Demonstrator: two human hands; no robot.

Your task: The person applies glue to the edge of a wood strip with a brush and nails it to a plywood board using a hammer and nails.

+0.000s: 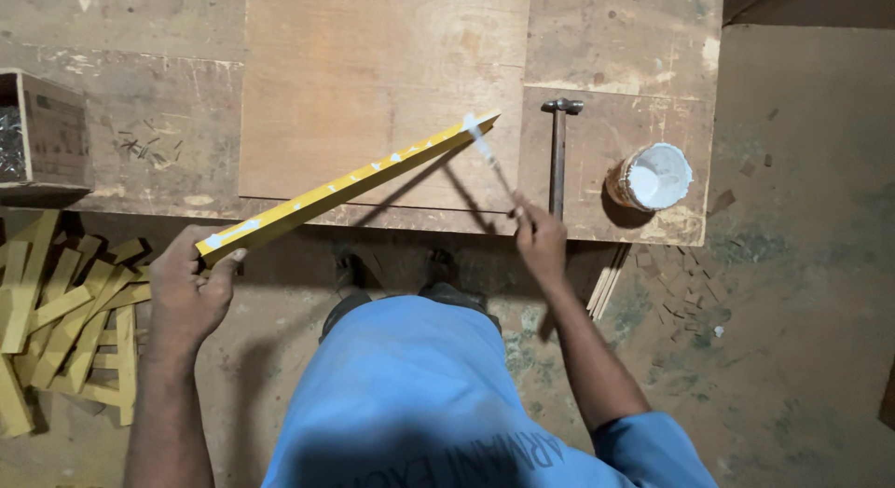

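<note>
A: Left hand (189,288)?
B: Clamped round the near end of a yellow wood strip (347,184) — strip slants up and away from it over the workbench (149,96).
A: Right hand (539,238)?
B: Pinching a thin brush (487,156), tip on the strip's far end. Hammer (558,152) just beyond the knuckles, glue pot (653,177) further right.

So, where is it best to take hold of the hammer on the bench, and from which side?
Probably by the lower handle of the hammer, coming from the bench's near edge. The head points away, and the handle end lies beside the right hand, which holds a brush.
</note>
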